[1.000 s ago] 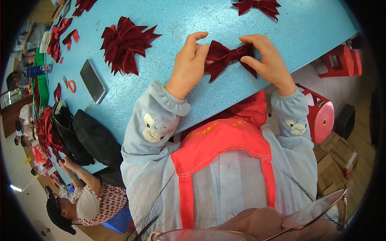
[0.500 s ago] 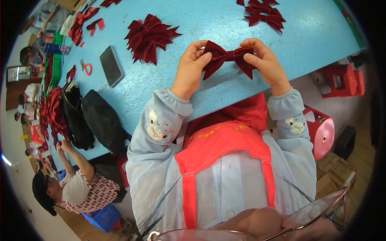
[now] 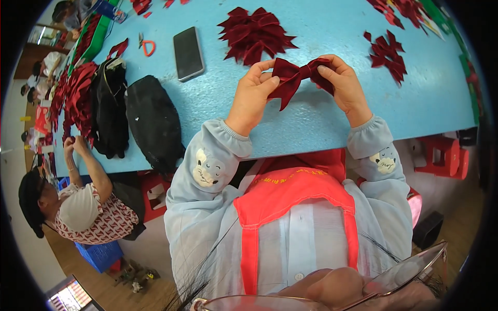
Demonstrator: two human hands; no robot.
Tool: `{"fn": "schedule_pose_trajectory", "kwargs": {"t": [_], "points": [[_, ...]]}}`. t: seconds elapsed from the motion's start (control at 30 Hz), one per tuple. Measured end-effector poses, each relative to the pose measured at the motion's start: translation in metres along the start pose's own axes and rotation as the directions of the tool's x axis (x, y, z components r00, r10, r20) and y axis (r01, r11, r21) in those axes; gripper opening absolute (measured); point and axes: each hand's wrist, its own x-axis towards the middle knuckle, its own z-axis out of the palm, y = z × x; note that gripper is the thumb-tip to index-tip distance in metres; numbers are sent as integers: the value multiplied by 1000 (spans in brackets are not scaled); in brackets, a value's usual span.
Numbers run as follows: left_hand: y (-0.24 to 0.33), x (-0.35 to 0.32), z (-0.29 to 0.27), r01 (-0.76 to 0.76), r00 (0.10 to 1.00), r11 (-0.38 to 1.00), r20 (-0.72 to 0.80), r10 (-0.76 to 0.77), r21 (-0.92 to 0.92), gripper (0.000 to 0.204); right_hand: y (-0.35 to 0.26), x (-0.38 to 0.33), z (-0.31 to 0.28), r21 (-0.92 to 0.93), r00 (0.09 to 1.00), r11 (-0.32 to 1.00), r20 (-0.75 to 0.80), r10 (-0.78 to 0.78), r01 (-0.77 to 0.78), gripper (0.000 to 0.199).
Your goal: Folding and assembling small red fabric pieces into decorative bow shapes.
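Between my two hands, just above the front part of the blue table, I hold a dark red velvet bow (image 3: 294, 78). My left hand (image 3: 250, 96) pinches its left loop and tail between thumb and fingers. My right hand (image 3: 346, 88) grips the right loop, thumb on top and fingers behind, covering part of it. The bow is tilted, its right side farther from me than its left. Beyond it lies a heap of dark red bows (image 3: 255, 35). Several more dark red bows (image 3: 389, 56) lie off to the right.
A phone (image 3: 189, 53), orange-handled cutters (image 3: 147, 45) and two black bags (image 3: 153, 122) lie left on the blue table (image 3: 311, 137). Red pieces (image 3: 78, 98) pile up beside the bags. Another person (image 3: 88, 202) works at the left edge. Red stools (image 3: 441, 155) stand at right.
My view has turned, so the table's things appear shifted right. The bow has tilted, its right end now higher in the picture. Both hands still hold it.
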Motion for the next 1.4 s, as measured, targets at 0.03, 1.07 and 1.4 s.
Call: {"fn": "schedule_pose_trajectory", "kwargs": {"t": [0.03,1.07,1.4], "points": [[1,-1,-5,-7,1000,1000,-15,6,-3,34,1,5,5,-4,1000,1000,15,5,-5,16],[28,46,-43,-395,695,678,-281,662,620,18,-22,73,44,-471,951,826,133,-280,309,25],[1,32,-52,-401,639,74,221,737,913,11,23,88,-1,-704,918,646,21,-397,295,25]]}}
